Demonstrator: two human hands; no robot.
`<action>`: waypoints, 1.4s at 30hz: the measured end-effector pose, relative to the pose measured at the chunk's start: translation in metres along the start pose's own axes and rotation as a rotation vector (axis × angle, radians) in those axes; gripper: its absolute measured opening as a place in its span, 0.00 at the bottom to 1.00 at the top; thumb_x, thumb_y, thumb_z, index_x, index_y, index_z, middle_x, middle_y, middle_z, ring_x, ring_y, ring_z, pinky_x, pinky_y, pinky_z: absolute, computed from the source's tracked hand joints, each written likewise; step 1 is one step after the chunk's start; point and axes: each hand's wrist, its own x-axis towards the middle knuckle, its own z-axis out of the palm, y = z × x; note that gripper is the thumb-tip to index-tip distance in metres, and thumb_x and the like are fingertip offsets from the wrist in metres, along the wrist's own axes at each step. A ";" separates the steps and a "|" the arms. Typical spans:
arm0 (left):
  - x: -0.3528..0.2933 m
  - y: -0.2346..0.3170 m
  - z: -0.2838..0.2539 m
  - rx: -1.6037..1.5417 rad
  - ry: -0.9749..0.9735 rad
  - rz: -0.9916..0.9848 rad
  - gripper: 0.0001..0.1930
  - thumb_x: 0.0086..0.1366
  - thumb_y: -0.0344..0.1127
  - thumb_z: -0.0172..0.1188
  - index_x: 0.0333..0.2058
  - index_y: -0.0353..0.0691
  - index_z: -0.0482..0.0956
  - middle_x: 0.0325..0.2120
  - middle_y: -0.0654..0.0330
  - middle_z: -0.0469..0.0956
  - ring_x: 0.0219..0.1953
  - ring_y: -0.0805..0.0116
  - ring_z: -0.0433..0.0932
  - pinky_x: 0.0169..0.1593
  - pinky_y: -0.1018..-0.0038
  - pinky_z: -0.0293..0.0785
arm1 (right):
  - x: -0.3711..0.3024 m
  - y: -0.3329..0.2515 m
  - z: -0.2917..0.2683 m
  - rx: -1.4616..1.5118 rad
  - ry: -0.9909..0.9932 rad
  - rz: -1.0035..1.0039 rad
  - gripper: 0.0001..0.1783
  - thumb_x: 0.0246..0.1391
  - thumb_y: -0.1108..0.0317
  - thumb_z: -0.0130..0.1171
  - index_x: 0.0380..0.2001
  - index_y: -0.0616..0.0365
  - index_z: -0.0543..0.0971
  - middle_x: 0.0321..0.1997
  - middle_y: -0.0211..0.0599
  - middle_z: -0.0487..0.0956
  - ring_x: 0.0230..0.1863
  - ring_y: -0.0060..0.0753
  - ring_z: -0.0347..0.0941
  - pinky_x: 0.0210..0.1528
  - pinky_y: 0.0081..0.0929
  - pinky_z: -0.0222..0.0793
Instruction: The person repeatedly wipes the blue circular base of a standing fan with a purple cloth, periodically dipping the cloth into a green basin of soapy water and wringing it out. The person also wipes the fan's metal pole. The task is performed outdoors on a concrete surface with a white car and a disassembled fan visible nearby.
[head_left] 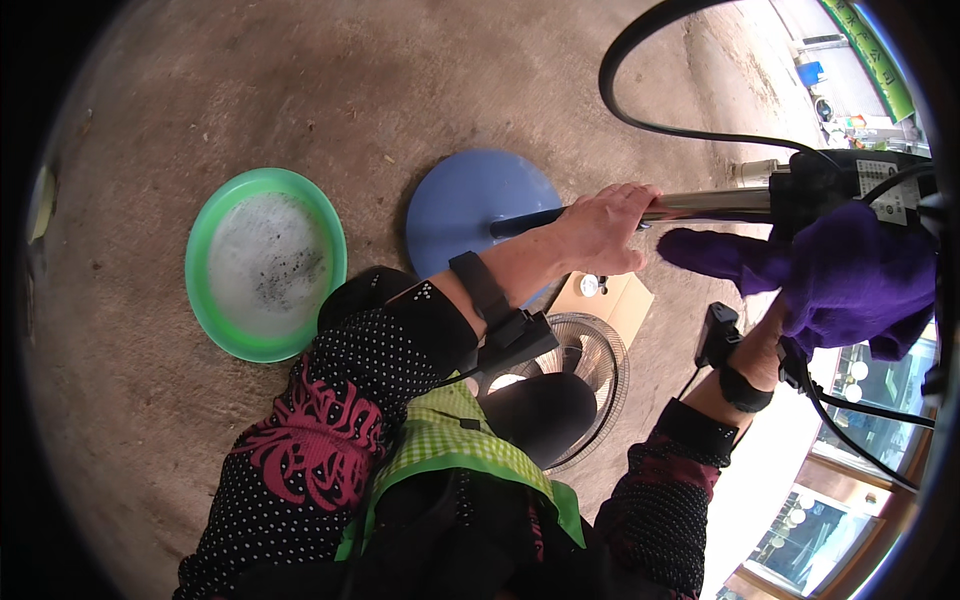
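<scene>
My left hand [605,228] is closed round the metal pole [710,205] of a stand fan, just above its dark lower tube. The pole rises from a round blue base [455,205] on the floor. At the pole's upper end is the black fan motor housing [800,185], with a white label on it. My right hand [772,335] is mostly hidden under a purple cloth [860,270], which it holds against or close to the housing; whether they touch is not clear. One end of the cloth hangs out toward my left hand.
A green basin [193,270] of grey, sudsy water stands on the concrete floor at left. Near my knee lie a round wire fan grille [612,385] and a cardboard piece [625,300] bearing a small white round part. A black cable [612,75] loops at the upper right.
</scene>
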 end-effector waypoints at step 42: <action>0.007 -0.003 0.003 0.034 -0.069 0.052 0.22 0.64 0.32 0.58 0.55 0.42 0.63 0.45 0.53 0.68 0.51 0.55 0.71 0.57 0.61 0.68 | -0.068 -0.032 0.020 0.014 0.011 0.458 0.22 0.62 0.53 0.55 0.47 0.62 0.76 0.49 0.38 0.77 0.46 0.34 0.76 0.52 0.32 0.71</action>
